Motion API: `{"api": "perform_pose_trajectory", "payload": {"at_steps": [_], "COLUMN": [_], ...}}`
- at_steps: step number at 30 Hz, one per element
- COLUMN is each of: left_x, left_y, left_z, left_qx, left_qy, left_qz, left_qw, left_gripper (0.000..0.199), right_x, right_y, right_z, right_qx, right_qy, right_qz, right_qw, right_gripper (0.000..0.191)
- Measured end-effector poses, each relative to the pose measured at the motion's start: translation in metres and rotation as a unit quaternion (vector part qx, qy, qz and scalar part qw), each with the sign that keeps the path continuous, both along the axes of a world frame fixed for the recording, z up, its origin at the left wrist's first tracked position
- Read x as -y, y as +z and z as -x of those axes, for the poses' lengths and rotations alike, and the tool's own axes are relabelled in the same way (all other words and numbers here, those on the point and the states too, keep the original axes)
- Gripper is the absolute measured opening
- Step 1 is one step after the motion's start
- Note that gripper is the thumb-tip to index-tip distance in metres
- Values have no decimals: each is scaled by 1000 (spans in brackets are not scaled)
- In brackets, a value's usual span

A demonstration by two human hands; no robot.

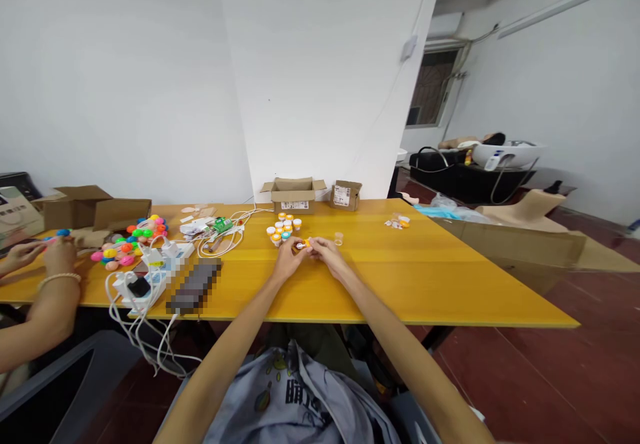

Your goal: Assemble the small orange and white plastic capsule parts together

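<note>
Over the yellow table (390, 277), both my hands meet at a small orange-and-white piece (302, 245) with dark spots; its kind is too small to make out. My left hand (287, 259) closes on its left side, while the fingertips of my right hand (326, 253) pinch its orange end. Just behind my left hand stands a cluster of small tubs (283, 228) with white, orange and teal lids. Beside my right hand is a small clear cup (339, 238), apart from the fingers.
Two cardboard boxes (293, 197) stand against the wall. Farther right lie small white and orange pieces (397, 221). On the left are cables, a power strip (160, 271), a pixelated dark slab (194, 287) and colourful balls (127, 247). A co-worker's hands (59, 254) work at far left.
</note>
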State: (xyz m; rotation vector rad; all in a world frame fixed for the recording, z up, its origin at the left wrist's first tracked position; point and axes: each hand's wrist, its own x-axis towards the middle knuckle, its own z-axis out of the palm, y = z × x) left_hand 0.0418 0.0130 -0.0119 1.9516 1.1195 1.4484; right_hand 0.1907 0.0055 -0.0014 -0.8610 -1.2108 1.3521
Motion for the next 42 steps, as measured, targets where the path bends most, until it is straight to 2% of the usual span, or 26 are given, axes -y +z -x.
{"api": "perform_pose_trajectory", "payload": {"at_steps": [4, 10, 14, 20, 25, 30, 34, 42], "left_x": [1, 5, 3, 3, 5, 3, 1, 3], "left_y": [2, 4, 2, 3, 2, -3, -3, 2], "left_z": [1, 2, 0, 0, 2, 0, 0, 2], "left_qx": [-16, -28, 4, -9, -30, 5, 8, -10], "left_qy": [-10, -20, 4, -9, -14, 11, -9, -11], "left_qz": [-17, -56, -31, -23, -45, -10, 23, -12], "left_qw": [1000, 998, 1000, 1000, 998, 1000, 1000, 1000], "left_gripper": [12, 20, 28, 11, 19, 29, 20, 14], "right_x": [-1, -2, -2, -2, -2, -3, -4, -5], "right_y": [-2, -3, -2, -3, -4, -5, -5, -6], "right_z": [0, -1, 0, -1, -2, -3, -4, -5], "right_qx": [8, 5, 2, 9, 24, 23, 25, 18], "right_qy": [6, 9, 2, 10, 25, 11, 0, 16], "right_qz": [-4, 4, -2, -6, 2, -14, -23, -7], "right_qw": [1000, 1000, 1000, 1000, 999, 1000, 999, 1000], "right_gripper": [49, 50, 48, 50, 51, 48, 48, 50]}}
